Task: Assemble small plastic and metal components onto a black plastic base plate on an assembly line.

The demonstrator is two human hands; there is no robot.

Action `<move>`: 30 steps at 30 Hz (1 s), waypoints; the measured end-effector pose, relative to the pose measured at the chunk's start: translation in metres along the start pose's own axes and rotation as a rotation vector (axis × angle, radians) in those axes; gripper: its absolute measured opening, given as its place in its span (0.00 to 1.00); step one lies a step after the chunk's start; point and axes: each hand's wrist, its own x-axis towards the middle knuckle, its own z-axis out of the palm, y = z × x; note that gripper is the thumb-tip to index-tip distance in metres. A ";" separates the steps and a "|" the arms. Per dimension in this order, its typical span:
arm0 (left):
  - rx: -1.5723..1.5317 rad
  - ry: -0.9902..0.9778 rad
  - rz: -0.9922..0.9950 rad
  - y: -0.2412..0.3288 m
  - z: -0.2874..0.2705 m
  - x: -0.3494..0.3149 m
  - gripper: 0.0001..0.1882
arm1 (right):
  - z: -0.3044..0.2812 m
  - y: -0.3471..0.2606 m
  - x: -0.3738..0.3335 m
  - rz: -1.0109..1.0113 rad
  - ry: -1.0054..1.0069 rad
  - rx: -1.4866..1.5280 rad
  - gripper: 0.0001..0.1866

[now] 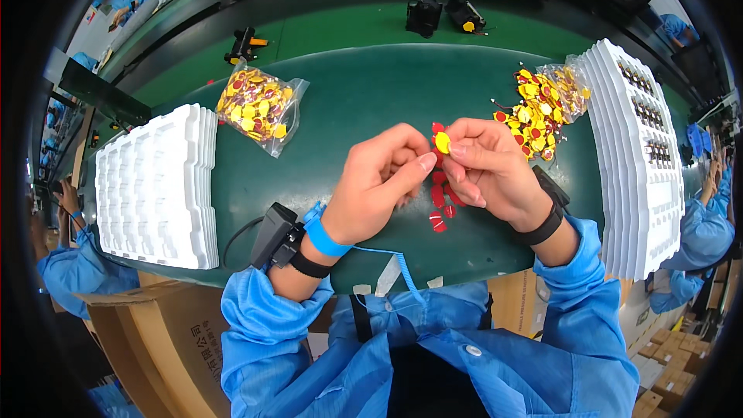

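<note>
A small round yellow piece (pixel 442 142) is pinched between the thumb and index finger of my right hand (pixel 499 170). My left hand (pixel 383 178) is close beside it, thumb pressed to the curled index finger; whether it grips anything small is hidden. Just beneath and between both hands, several red pieces (pixel 438 222) are scattered on the green table, partly covered by my fingers. To the right of my right hand spreads a loose heap of yellow and red pieces (pixel 535 112), some showing thin dark ends.
A clear bag of similar pieces (pixel 258 108) lies at the back left, another bag (pixel 569 89) behind the heap. Stacked white trays stand left (pixel 159 186) and right (pixel 635 155), the right stack holding rows of dark parts. Black devices (pixel 424 15) sit on the green surface beyond. A blue coiled cord (pixel 406 271) trails from my left wrist.
</note>
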 end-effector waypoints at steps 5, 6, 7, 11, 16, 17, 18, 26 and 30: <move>-0.089 -0.037 0.009 -0.008 0.003 0.001 0.08 | 0.001 -0.001 0.000 0.033 -0.034 0.005 0.04; -0.097 -0.039 0.016 -0.009 0.003 0.001 0.08 | 0.002 -0.001 0.000 0.038 -0.034 -0.006 0.04; -0.098 -0.043 0.014 -0.009 0.003 0.000 0.08 | 0.002 -0.002 -0.001 0.042 -0.033 -0.016 0.04; -0.077 -0.022 0.041 -0.010 0.004 -0.002 0.07 | 0.003 0.000 -0.001 0.028 -0.019 -0.019 0.04; 0.052 0.025 0.049 -0.006 0.006 -0.004 0.06 | 0.001 0.006 -0.001 0.088 -0.023 0.038 0.05; 0.170 0.067 0.118 -0.006 0.006 -0.004 0.05 | 0.002 0.005 -0.002 0.083 -0.018 0.043 0.05; 0.286 0.107 0.184 -0.007 0.008 -0.005 0.04 | 0.004 0.003 -0.004 0.048 -0.017 0.082 0.05; 1.489 -0.264 0.768 0.003 0.042 0.004 0.09 | -0.047 -0.033 0.002 -0.376 0.307 0.104 0.09; 1.710 -0.676 0.516 0.005 0.079 0.014 0.08 | -0.047 -0.035 0.000 -0.423 0.315 0.104 0.08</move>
